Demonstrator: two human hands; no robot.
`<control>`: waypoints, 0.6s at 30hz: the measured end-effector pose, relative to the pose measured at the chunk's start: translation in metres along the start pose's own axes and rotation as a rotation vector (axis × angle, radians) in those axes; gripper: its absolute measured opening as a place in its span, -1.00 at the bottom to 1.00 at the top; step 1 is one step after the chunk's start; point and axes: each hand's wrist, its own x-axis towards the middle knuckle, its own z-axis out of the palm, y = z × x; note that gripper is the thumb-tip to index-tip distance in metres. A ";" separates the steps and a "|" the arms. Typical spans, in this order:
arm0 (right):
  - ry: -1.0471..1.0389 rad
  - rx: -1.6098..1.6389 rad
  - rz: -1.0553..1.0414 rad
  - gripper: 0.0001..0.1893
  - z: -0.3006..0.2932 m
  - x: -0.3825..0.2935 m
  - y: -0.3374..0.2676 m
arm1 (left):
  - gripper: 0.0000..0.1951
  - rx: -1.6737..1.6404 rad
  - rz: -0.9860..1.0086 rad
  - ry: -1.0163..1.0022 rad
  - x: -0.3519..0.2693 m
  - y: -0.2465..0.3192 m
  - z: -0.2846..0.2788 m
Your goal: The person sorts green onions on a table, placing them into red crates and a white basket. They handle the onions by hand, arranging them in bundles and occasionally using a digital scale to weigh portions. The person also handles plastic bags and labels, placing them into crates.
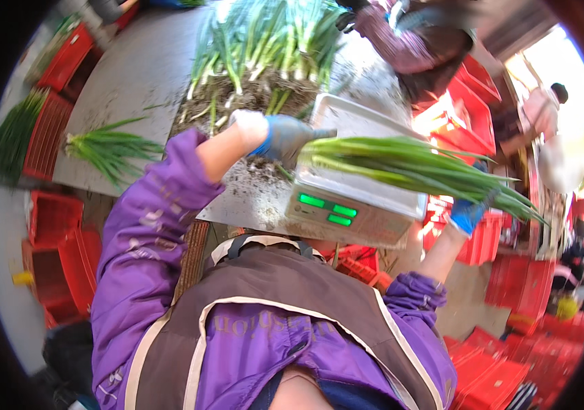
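A bunch of green onions (384, 161) lies crosswise over the metal pan (340, 110) of a digital scale (348, 215) with lit green displays. Whether it rests on the pan or is held just above it, I cannot tell. My left hand (287, 141), in a soiled blue glove, is at the pale root ends, with a finger stretched along the bunch's far side. Around the leafy end is my right hand (469, 207), also gloved in blue, partly hidden by the leaves.
Untrimmed green onions with soil-caked roots (271, 87) are piled on the metal table (133, 56). A smaller bunch (112, 148) lies on the left. Red crates (56, 218) stand on both sides. A co-worker (420, 46) is across the table; another person (538, 110) is farther right.
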 end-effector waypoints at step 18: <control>0.765 -0.831 -0.344 -0.42 -0.071 -0.104 -0.070 | -0.70 -1.069 -0.455 1.316 -0.078 -0.093 0.095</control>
